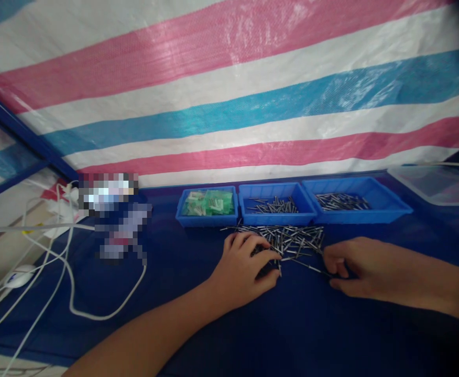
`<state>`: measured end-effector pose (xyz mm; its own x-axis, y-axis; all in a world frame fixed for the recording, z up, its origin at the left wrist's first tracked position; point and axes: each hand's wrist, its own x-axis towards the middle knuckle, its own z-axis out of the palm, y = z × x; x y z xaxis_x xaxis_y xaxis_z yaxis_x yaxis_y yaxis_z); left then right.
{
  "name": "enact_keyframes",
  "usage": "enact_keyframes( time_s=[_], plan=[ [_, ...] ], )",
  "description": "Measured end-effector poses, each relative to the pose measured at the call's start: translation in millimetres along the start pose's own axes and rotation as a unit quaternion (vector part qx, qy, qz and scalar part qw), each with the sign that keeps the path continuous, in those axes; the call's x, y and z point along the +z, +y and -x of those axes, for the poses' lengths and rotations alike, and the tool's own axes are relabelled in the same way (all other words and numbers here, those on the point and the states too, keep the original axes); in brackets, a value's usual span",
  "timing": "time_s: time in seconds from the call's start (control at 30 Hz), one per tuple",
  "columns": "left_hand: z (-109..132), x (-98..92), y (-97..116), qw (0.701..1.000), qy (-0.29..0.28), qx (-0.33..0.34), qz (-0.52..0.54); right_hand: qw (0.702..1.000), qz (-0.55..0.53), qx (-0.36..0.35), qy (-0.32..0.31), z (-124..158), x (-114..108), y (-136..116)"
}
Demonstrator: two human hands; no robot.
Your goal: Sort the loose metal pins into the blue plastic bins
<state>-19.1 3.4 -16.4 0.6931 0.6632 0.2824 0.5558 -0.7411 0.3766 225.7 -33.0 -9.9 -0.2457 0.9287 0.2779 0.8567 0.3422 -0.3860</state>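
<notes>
A loose pile of thin metal pins lies on the dark blue table, silvery with some darker parts. My left hand rests at the pile's left side, its fingers spread and bent over some of the pins. At the right end, my right hand has its fingers curled. One longer pin runs from the pile to its thumb and fingertips, which close on its end. Behind the pile stand a middle blue bin and a right blue bin, both holding similar pins.
A left blue bin contains green packets. Blurred-out items and white cables occupy the table's left side. A translucent tray or lid lies back right. Striped plastic sheeting hangs behind the table.
</notes>
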Motion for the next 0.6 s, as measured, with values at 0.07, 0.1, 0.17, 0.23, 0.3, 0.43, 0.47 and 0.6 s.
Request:
enact_keyframes(
  time_s=[0.07, 0.1, 0.17, 0.23, 0.3, 0.43, 0.47, 0.6],
  plan=[
    [0, -1.0, 1, 1.000, -0.004, 0.000, 0.000, 0.986, -0.014, 0.028, -0.165, -5, -2, 6],
    [0, -1.5, 1, 1.000, -0.006, 0.001, 0.001, 0.971, -0.016, 0.039, -0.234, -8, -5, 8],
    [0, -2.2, 1, 1.000, -0.009, 0.003, 0.003, 0.958, -0.012, 0.051, -0.284, -13, -10, 11],
    [0, -2.0, 1, 1.000, -0.009, 0.006, 0.004, 0.951, -0.009, 0.053, -0.305, -17, -14, 12],
    [0, -1.0, 0, 1.000, -0.004, 0.008, 0.003, 0.949, -0.015, 0.038, -0.314, -19, -16, 11],
    [1, 0.8, -1, 0.999, 0.037, 0.031, 0.014, 0.966, -0.099, 0.000, -0.240, -20, -19, -2],
    [1, 1.0, 0, 0.998, 0.049, 0.044, 0.023, 0.967, -0.135, -0.006, -0.216, -19, -19, -7],
    [1, 0.7, 2, 0.990, 0.069, 0.100, 0.070, 0.958, -0.248, -0.042, -0.135, -17, -12, -32]
  ],
)
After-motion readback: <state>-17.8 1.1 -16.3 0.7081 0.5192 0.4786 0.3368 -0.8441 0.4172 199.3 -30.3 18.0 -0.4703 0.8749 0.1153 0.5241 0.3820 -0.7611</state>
